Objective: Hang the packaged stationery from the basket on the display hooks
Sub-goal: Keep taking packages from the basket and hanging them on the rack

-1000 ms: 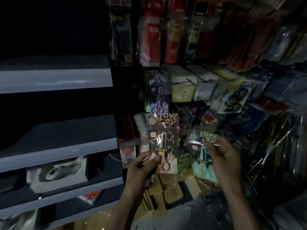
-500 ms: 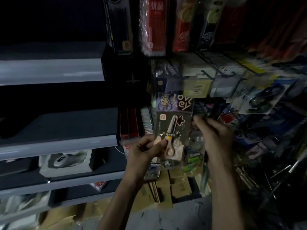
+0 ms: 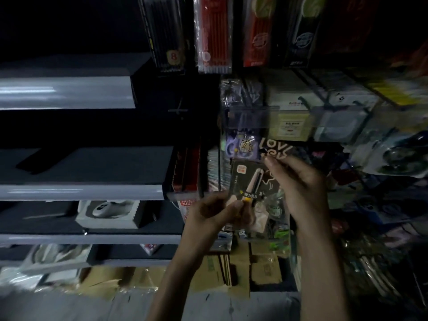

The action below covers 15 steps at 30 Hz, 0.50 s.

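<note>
Head view shows a dim shop corner. Grey metal shelves (image 3: 81, 192) stand at the left, a wall of hanging packets (image 3: 214, 35) at the right, and brown cardboard boxes (image 3: 240, 269) on the floor (image 3: 129, 306) below. The left hand (image 3: 213, 212) pinches the lower part of the dark plastic-wrapped scissors packet (image 3: 250, 179). The right hand (image 3: 298, 184) pinches its top edge, in front of the hanging goods.

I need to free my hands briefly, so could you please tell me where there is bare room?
The middle grey shelf, left of the red boxes, appears bare on top, as does the top shelf. The shelf below holds a white box. Right of the scissors pack, hanging packs crowd together.
</note>
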Each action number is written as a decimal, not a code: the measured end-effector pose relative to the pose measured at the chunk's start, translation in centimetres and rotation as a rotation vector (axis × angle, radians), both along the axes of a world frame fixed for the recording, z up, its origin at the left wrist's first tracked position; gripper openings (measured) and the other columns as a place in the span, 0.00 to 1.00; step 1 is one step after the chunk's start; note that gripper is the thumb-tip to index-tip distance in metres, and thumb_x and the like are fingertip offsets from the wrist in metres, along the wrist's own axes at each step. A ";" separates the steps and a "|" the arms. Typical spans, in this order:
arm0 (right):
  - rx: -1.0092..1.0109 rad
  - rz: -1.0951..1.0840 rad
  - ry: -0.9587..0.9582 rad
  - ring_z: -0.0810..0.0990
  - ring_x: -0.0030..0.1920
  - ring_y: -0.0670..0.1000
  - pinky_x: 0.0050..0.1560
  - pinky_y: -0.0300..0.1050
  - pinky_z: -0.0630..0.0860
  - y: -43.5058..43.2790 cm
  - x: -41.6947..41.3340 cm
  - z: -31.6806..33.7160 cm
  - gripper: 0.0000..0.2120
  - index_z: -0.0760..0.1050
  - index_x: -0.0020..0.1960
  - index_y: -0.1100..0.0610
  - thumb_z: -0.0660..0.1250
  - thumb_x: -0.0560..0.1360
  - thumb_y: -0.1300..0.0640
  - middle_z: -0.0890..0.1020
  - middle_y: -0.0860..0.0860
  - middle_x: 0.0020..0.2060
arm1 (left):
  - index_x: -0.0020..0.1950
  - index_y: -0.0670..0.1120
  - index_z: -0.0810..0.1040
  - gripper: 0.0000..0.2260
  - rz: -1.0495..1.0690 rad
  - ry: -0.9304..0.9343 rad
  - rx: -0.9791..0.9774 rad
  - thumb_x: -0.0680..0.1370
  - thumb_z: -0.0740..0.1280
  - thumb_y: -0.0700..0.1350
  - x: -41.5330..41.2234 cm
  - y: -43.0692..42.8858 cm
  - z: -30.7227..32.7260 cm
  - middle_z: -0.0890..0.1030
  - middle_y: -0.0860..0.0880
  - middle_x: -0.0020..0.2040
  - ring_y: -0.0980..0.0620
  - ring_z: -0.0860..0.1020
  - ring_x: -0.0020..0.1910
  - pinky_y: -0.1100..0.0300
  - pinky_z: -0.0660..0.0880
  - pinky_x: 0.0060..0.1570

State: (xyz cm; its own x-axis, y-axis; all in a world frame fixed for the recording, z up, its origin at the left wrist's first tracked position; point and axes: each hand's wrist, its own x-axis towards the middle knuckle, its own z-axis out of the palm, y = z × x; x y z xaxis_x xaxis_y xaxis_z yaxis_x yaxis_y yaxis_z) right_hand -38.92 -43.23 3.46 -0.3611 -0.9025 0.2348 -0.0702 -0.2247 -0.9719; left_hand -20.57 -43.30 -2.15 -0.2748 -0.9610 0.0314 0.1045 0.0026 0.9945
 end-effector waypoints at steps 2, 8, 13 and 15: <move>-0.013 0.014 0.052 0.85 0.48 0.40 0.45 0.30 0.75 -0.2 -0.4 -0.1 0.06 0.86 0.52 0.51 0.70 0.81 0.54 0.88 0.43 0.45 | 0.60 0.45 0.83 0.09 0.052 -0.082 -0.045 0.81 0.70 0.44 -0.3 -0.6 0.8 0.88 0.51 0.54 0.54 0.86 0.54 0.64 0.80 0.51; -0.057 -0.007 0.092 0.85 0.46 0.41 0.45 0.32 0.76 -1.8 -1.5 -0.4 0.06 0.86 0.53 0.56 0.73 0.79 0.56 0.88 0.44 0.43 | 0.63 0.48 0.82 0.09 0.307 -0.065 -0.208 0.82 0.70 0.44 -0.9 -3.7 3.9 0.87 0.54 0.56 0.56 0.85 0.57 0.61 0.81 0.55; -0.030 0.000 0.129 0.86 0.45 0.42 0.44 0.33 0.78 -3.1 -2.3 -0.1 0.03 0.84 0.48 0.55 0.76 0.76 0.56 0.88 0.45 0.42 | 0.62 0.50 0.83 0.08 0.325 0.013 -0.226 0.83 0.70 0.45 -2.3 -5.1 6.9 0.87 0.51 0.55 0.54 0.85 0.56 0.55 0.81 0.59; -0.044 0.010 0.145 0.86 0.44 0.42 0.43 0.33 0.77 -3.3 -2.6 0.1 0.02 0.83 0.46 0.54 0.75 0.77 0.56 0.87 0.45 0.40 | 0.61 0.47 0.84 0.08 0.333 0.029 -0.215 0.84 0.69 0.47 -2.9 -5.5 7.4 0.87 0.51 0.51 0.54 0.84 0.51 0.56 0.80 0.54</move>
State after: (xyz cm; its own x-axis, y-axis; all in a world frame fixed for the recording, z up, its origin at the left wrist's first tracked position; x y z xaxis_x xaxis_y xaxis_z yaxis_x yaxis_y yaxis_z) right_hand -41.51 -46.56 3.54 -0.3119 -0.8934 0.3234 -0.2070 -0.2683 -0.9408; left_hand -23.44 -48.82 5.27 0.0542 -0.9682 0.2444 0.0905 0.2485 0.9644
